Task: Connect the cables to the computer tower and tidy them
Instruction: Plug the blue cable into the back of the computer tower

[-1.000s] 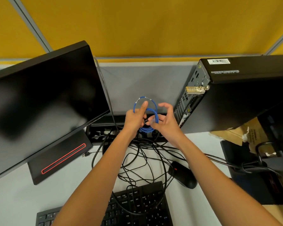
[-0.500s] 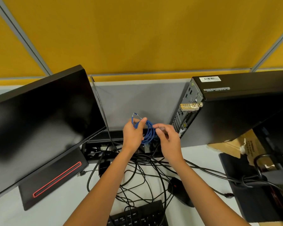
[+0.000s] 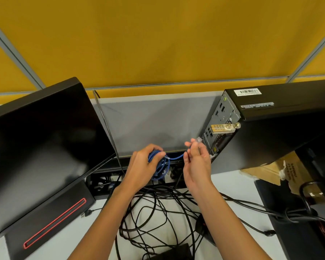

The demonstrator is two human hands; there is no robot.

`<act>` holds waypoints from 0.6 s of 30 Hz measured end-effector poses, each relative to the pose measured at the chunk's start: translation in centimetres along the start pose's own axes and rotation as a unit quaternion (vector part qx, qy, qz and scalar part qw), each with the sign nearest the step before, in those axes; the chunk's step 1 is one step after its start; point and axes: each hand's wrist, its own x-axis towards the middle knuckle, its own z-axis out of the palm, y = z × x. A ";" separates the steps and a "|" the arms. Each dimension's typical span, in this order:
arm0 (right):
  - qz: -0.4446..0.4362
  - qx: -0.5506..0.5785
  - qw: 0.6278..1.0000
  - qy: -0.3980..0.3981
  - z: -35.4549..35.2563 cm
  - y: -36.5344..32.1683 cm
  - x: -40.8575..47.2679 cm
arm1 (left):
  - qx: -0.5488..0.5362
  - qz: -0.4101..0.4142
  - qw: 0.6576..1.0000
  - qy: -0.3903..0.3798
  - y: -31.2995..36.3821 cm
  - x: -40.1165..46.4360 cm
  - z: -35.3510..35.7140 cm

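- Left hand [image 3: 141,167]: fingers curled round a coiled bundle of blue network cable [image 3: 160,167], held above the rear edge of the desk.
- Right hand [image 3: 196,162]: raised just beside the tower's rear panel, thumb and fingers pinching the free end of the same blue cable; the clear plug [image 3: 199,140] shows above the fingertips, close to the panel but apart from it.
- Blue cable, free run: a short length sags between the two hands, from the coil to the right hand.
- Computer tower [image 3: 281,132]: black, upright at right rear of the desk, rear panel [image 3: 219,124] turned toward the hands; grey metal port plate visible, with a green audio jack near the top.
- Brass-coloured lock [image 3: 223,128]: fixed across the rear panel at mid height.
- Barcode labels [image 3: 247,92]: white, on the tower's top face.
- Monitor [image 3: 41,147]: black, screen dark, at left; its base [image 3: 51,222] carries a red outlined slot.
- Black cables [image 3: 158,212]: a loose tangle on the white desk [image 3: 101,231] between the forearms, trailing right toward a second bundle.
- Cable tray [image 3: 109,182]: black, along the desk's rear edge, under the hands.
- Computer mouse [image 3: 202,227]: black, partly hidden by the right forearm.
- Keyboard [image 3: 173,253]: black, only an edge visible at bottom.
- Cardboard [image 3: 274,171]: brown, torn, right of the tower's base.
- Partition [image 3: 158,44]: yellow above, grey panel [image 3: 158,124] below, behind the desk.
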 end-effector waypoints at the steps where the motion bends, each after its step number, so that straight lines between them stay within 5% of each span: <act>1: -0.019 -0.015 1.000 0.007 -0.1 0.4 0.0 | -0.010 0.000 1.000 -0.003 0.0 0.0 0.0; 6: -0.137 -0.143 0.978 0.069 -0.1 2.2 0.1 | 0.114 0.031 0.993 -0.018 -1.8 0.2 0.5; 10: -0.193 -0.162 0.964 0.088 0.9 3.0 0.4 | 0.197 0.084 0.975 0.056 -3.1 -0.8 1.8; 18: -0.147 0.005 0.986 0.072 1.4 2.7 1.5 | 0.110 0.083 0.982 0.132 -3.4 -0.8 3.5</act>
